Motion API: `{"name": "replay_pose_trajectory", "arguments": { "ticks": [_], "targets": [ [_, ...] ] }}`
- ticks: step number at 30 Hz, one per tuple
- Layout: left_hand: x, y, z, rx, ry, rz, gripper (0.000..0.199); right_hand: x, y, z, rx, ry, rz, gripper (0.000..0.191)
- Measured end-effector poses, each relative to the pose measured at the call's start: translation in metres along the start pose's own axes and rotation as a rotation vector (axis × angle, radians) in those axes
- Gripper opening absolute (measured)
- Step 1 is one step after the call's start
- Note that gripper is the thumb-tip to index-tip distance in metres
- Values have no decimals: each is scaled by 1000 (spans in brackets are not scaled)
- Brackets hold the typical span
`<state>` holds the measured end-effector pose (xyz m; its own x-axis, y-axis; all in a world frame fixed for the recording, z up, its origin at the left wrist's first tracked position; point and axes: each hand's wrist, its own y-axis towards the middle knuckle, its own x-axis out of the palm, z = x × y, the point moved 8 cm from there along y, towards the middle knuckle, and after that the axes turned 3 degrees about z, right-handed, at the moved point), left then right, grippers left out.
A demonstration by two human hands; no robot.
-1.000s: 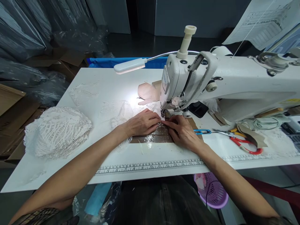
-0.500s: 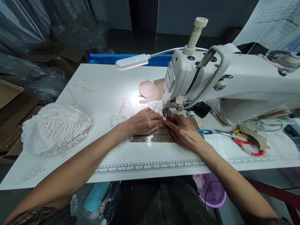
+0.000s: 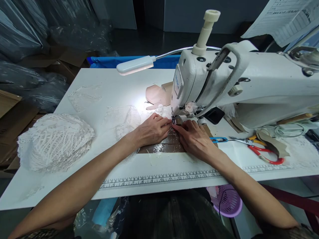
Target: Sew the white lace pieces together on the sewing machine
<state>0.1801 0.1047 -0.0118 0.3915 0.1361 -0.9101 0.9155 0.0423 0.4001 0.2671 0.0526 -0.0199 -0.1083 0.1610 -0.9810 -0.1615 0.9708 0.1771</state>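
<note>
Just in front of the sewing machine's needle area (image 3: 176, 120), the left hand (image 3: 153, 130) and right hand (image 3: 195, 141) curl over white lace (image 3: 160, 111); whether either pinches it I cannot tell. This piece looks partway through, stitched length unclear, while a lace pile (image 3: 56, 142) lies left of the machine.

A little lamp (image 3: 136, 65) makes a bright white glow near the middle of the worktop (image 3: 119, 166). The top corners look dark.
</note>
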Motion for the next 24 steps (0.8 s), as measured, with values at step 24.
{"name": "replay_pose_trajectory", "arguments": {
  "ticks": [24],
  "targets": [
    [4, 4, -11, -112, 60, -26, 26, 0, -1, 33, 80, 435, 66, 29]
  ]
}}
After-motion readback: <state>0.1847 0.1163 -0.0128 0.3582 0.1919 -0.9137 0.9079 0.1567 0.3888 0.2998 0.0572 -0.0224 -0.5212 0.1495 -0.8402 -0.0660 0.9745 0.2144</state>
